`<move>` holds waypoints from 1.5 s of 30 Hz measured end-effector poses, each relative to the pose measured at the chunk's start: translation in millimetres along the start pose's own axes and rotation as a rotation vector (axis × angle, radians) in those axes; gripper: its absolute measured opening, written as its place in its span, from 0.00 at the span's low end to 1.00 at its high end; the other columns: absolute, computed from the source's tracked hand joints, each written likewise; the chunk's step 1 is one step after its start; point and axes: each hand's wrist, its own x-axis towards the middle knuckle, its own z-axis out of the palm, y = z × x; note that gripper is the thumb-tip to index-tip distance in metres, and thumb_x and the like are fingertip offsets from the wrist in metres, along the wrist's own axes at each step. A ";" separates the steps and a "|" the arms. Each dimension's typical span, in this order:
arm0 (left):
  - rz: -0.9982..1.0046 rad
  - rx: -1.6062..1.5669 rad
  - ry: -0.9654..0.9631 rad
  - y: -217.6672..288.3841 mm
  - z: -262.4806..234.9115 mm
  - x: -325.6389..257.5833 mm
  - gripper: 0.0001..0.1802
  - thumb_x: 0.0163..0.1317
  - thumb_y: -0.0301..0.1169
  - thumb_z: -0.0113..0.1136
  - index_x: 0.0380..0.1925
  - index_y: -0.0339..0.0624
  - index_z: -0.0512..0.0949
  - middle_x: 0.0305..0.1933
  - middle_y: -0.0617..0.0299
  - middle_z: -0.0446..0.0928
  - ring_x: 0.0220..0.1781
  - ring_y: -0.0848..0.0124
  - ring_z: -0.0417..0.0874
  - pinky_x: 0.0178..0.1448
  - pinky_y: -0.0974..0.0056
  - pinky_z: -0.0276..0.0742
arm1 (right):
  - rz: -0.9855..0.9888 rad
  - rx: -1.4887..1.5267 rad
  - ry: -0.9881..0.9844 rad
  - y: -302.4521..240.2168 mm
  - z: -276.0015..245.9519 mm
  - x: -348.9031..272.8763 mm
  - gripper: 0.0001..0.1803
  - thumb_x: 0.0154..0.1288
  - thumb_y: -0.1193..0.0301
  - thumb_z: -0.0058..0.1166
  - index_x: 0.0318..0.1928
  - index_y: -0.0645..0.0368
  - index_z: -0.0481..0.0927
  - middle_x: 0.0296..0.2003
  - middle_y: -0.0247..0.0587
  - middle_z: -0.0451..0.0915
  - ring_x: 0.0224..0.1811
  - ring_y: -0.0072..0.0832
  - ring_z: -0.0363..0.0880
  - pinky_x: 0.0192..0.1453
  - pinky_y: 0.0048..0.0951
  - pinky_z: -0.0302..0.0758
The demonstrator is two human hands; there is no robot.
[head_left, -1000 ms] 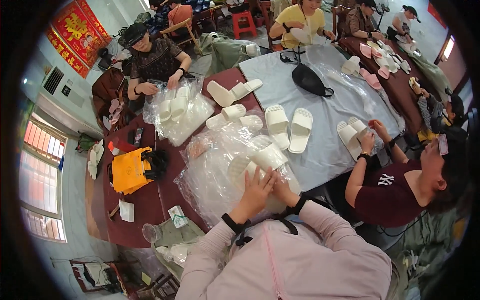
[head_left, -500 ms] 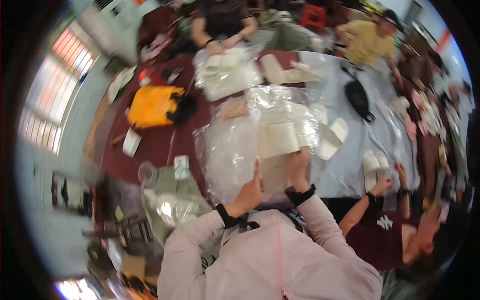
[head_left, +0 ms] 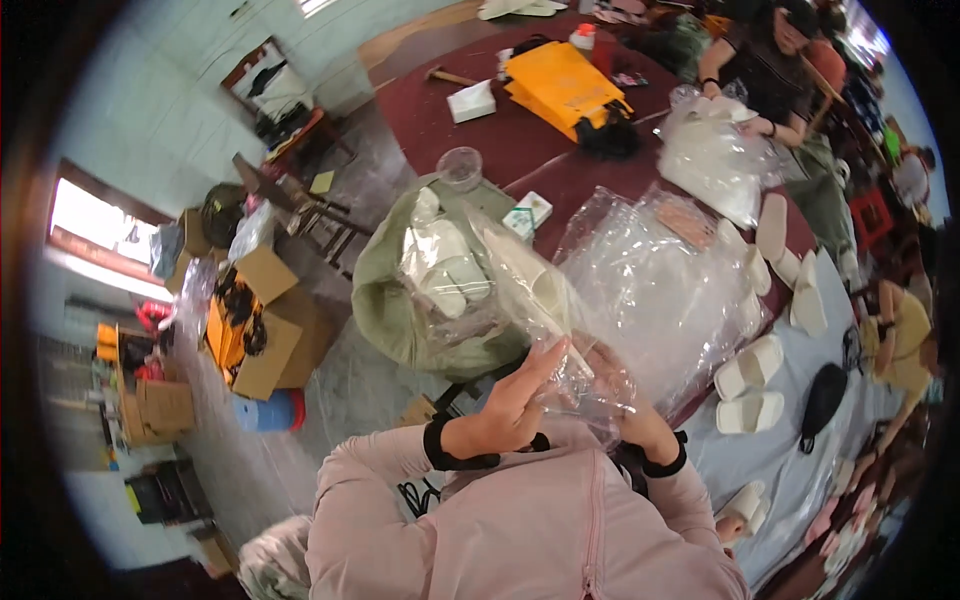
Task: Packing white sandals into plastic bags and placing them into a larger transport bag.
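A clear plastic bag (head_left: 530,290) with pale cream slippers inside is held up in front of me, tilted over the edge of a green sack (head_left: 375,325). My left hand (head_left: 508,405) is closed on the bag's near end, fingers pressed along the plastic. My right hand (head_left: 643,425) grips the loose end from the other side; its fingers show partly through the crinkled film. Inside the sack lie bagged slippers (head_left: 440,265). To the right of the held bag, a stack of clear plastic bags (head_left: 650,290) rests on the dark red table (head_left: 415,115).
Loose cream slippers (head_left: 750,367) and a black pouch (head_left: 824,407) lie on the grey cloth (head_left: 790,480) at right. Across the table a person (head_left: 775,60) handles another bag. Yellow bags (head_left: 565,85) sit farther back; cardboard boxes (head_left: 270,360) stand on the floor at left.
My view has turned left toward the sack. The bagged slippers have come up off the table and moved left, with both my hands on the bag.
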 end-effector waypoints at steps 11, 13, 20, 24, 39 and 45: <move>-0.313 0.004 0.347 -21.4 -77.2 -27.6 0.20 0.65 0.23 0.39 0.58 0.37 0.64 0.43 0.58 0.76 0.37 0.76 0.75 0.47 0.72 0.68 | 0.311 0.223 -0.636 -16.6 30.4 68.5 0.30 0.62 0.67 0.51 0.62 0.62 0.59 0.65 0.54 0.51 0.68 0.44 0.49 0.67 0.35 0.50; -0.453 -0.446 0.494 -37.8 -107.5 -31.2 0.13 0.67 0.24 0.38 0.48 0.37 0.69 0.43 0.60 0.75 0.38 0.76 0.75 0.46 0.70 0.70 | 0.153 0.091 -0.636 -26.4 43.7 85.5 0.33 0.60 0.64 0.54 0.61 0.65 0.59 0.64 0.54 0.53 0.67 0.43 0.52 0.66 0.36 0.52; -0.032 -0.021 -0.241 -56.6 -163.9 -27.7 0.10 0.60 0.23 0.49 0.42 0.36 0.70 0.46 0.57 0.72 0.51 0.67 0.72 0.56 0.61 0.66 | 0.254 -0.380 0.051 24.5 138.4 148.7 0.45 0.40 0.71 0.64 0.62 0.58 0.58 0.56 0.58 0.66 0.54 0.45 0.70 0.54 0.37 0.68; -0.028 -0.112 -0.256 -98.2 -218.4 -10.5 0.12 0.60 0.27 0.48 0.44 0.38 0.70 0.48 0.58 0.68 0.48 0.69 0.73 0.52 0.64 0.69 | 0.455 -0.460 0.030 78.1 135.9 152.5 0.29 0.45 0.76 0.59 0.52 0.62 0.71 0.42 0.54 0.77 0.41 0.42 0.78 0.44 0.31 0.73; -1.449 -0.239 0.654 -484.9 -245.0 -33.3 0.31 0.56 0.55 0.52 0.40 0.34 0.78 0.37 0.52 0.78 0.35 0.65 0.76 0.37 0.57 0.68 | 0.492 -0.282 0.338 53.6 135.3 182.8 0.17 0.46 0.74 0.61 0.40 0.65 0.78 0.35 0.45 0.80 0.34 0.34 0.80 0.38 0.27 0.74; -1.034 -0.490 0.303 -484.7 -262.3 -86.9 0.30 0.60 0.47 0.52 0.57 0.38 0.65 0.56 0.56 0.68 0.55 0.61 0.69 0.50 0.56 0.70 | 0.360 -0.339 0.066 68.0 147.5 209.2 0.17 0.46 0.75 0.59 0.41 0.62 0.79 0.36 0.46 0.80 0.35 0.40 0.79 0.37 0.31 0.75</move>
